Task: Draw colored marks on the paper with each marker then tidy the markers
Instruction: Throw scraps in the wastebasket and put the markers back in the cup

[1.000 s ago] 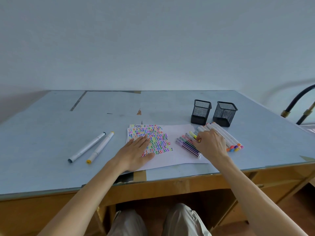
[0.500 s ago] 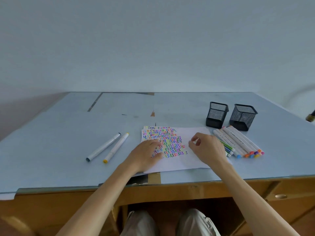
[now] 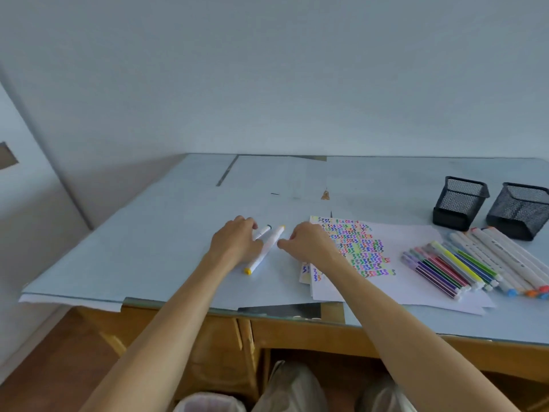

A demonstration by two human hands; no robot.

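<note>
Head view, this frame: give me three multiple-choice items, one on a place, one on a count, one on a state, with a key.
1. Where do the two white markers, one yellow-capped and one dark-capped, lie?
A. inside a holder
B. on the blue tabletop, left of the white paper sheet covered in coloured squiggles
C. on the floor

2. How many black wire-mesh pen holders stand on the table?
A. one
B. two
C. four

3. What do the mesh holders show inside?
A. no markers
B. packed with markers
C. tipped over

Key: 1 B, both lie on bare tabletop between the left hand and right hand. 2 B, two stand side by side at far right. 3 A, both are upright with nothing rising above their rims; the other markers lie in rows in front of them.
</note>
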